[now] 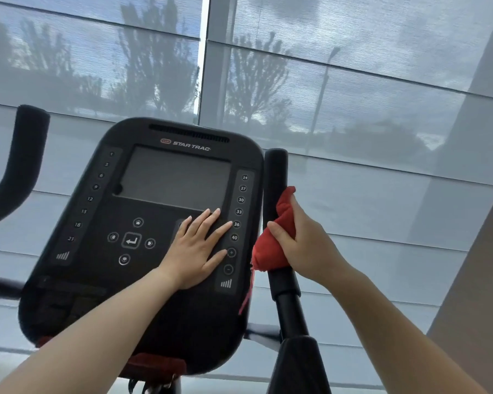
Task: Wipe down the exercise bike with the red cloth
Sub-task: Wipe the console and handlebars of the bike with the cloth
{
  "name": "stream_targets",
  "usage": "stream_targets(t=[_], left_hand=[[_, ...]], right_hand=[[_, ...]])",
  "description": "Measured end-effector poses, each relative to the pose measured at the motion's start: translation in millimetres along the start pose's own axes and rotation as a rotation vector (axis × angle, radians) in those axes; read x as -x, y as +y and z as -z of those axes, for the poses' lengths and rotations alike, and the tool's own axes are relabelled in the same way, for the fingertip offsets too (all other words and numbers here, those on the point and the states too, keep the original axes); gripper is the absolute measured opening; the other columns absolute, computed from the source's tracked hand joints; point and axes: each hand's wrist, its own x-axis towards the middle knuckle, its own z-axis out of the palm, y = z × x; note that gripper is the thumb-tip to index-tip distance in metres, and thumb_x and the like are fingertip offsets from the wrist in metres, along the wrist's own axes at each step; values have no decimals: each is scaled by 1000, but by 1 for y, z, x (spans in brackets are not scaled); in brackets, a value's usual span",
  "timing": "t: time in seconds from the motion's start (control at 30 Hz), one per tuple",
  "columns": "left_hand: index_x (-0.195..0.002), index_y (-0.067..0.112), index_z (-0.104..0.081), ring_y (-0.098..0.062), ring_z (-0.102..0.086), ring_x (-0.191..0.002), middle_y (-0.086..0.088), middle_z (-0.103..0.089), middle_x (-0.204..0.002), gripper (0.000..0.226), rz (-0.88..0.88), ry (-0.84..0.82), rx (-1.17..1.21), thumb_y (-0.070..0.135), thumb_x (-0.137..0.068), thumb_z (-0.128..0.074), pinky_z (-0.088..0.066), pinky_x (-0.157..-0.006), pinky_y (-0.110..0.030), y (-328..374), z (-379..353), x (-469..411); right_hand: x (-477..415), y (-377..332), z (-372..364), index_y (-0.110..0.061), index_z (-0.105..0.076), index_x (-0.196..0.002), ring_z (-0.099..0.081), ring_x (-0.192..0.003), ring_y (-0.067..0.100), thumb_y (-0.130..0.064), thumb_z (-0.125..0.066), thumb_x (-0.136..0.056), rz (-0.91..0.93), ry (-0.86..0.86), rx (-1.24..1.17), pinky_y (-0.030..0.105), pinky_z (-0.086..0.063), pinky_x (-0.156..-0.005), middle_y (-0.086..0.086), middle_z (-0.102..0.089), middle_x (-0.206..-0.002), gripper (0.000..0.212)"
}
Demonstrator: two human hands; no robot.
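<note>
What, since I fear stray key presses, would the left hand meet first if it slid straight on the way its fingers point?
The button column on the right: the left hand lies flat on the console, fingers aimed up and right, tips already at the column's edge near 36 and plus.

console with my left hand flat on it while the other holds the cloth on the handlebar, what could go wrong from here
1. The left hand lies flat on the console, fingertips beside the side buttons; leaning there may press one or leave smudges.
2. The right hand grips the red cloth bunched round the handlebar, and its loose thread could snag.
</note>
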Motion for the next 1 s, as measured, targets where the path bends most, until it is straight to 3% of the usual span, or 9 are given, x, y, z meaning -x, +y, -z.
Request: stream_targets(t=[0.1, 0.2, 0.3, 0.47, 0.6, 0.67, 0.77, 0.83, 1.0], left_hand=[[-150, 40, 2, -11, 18, -145, 6, 13, -160, 63, 22, -127, -16, 60, -94, -17, 10, -117, -36, 1, 11, 1], [-150, 40, -1, -13, 13, -146, 5, 14, -160, 63, 56, -240, -39, 61, -94, -22, -1, -120, -39, 7, 22, 13], [-149, 41, 1, -14, 14, -146, 6, 18, -159, 64, 108, -335, -46, 62, -94, -23, -7, -120, -39, 14, 27, 34], [-149, 39, 4, -15, 16, -146, 6, 20, -158, 66, 241, -305, -12, 61, -94, -25, -9, -120, -41, 36, 16, 60], [-149, 36, 9, -17, 18, -145, 5, 23, -157, 72, 291, -320, -25, 65, -92, -23, -12, -120, -40, 45, 9, 65], [-149, 37, 10, -16, 17, -146, 6, 23, -157, 71, 281, -310, -48, 65, -91, -22, -17, -118, -39, 44, 9, 66], [-146, 37, 16, -17, 16, -146, 5, 24, -157, 72, 262, -306, -94, 64, -92, -22, -16, -119, -40, 43, 9, 67], [-146, 36, 17, -18, 17, -146, 3, 24, -157, 73, 263, -319, -98, 64, -92, -23, -14, -119, -42, 45, 10, 67], [-150, 34, 8, -18, 17, -146, 4, 23, -158, 73, 306, -354, -21, 64, -92, -25, -19, -118, -44, 51, 14, 66]], right_hand=[[15, 8, 18, -25, -43, -131, -57, -94, 8, -39, -55, -91, -77, -56, 45, 8, -36, -66, -16, -54, -102, 44], [34, 5, 14, -27, -48, -124, -60, -73, 6, -43, -51, -92, -168, -106, -108, 17, -51, -54, -12, -59, -104, 37], [54, 3, 1, -24, -53, -105, -60, -83, 11, -49, -47, -91, -244, -149, -196, 33, -54, -74, -5, -61, -95, 29], [74, 3, 8, -23, -50, -95, -54, -78, 5, -47, -50, -90, -123, -207, -91, 12, -36, -59, -9, -59, -89, 24], [70, -7, 5, -17, -48, -112, -55, -101, 16, -40, -49, -93, -67, -114, -144, 21, -39, -80, -2, -57, -109, 29], [76, -5, 3, -18, -40, -131, -46, -118, 13, -43, -46, -94, -14, -135, -109, 15, -31, -90, -8, -46, -128, 45], [89, 1, 2, -23, -37, -137, -37, -110, -9, -47, -43, -93, 81, -161, -98, -5, -25, -82, -19, -36, -129, 50], [88, 3, 4, -21, -34, -142, -34, -119, -7, -46, -44, -94, 83, -161, -90, -10, -16, -80, -17, -32, -142, 56], [93, -2, 0, -29, -36, -142, -23, -137, 0, -43, -49, -93, 52, -123, -113, 11, -17, -101, -18, -17, -153, 52]])
